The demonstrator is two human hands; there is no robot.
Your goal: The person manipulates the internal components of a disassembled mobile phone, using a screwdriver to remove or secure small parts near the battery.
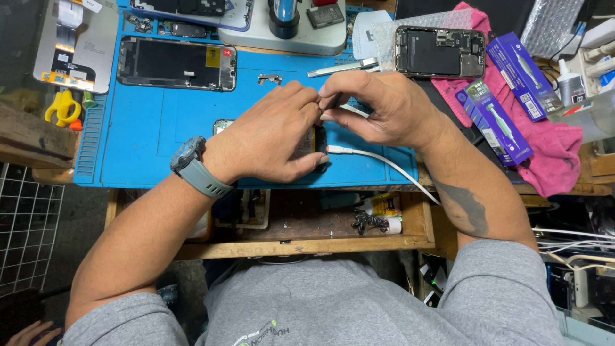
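My left hand (269,138), with a grey watch on its wrist, covers and grips a dark phone (319,148) lying on the blue work mat (147,128). Only the phone's right edge and a top-left corner show. A white cable (384,163) is plugged into the phone's right end and trails off to the right. My right hand (378,109) hovers over the phone's end with its fingers pinched together, meeting the left fingertips. Whether a small part or tool sits in that pinch is hidden.
An opened phone display (176,63) lies at the mat's back left, and a phone body with exposed insides (439,51) at the back right. Tweezers (343,67), a small metal bracket (270,79), purple boxes (493,122) on a pink cloth (557,154), yellow scissors (61,107).
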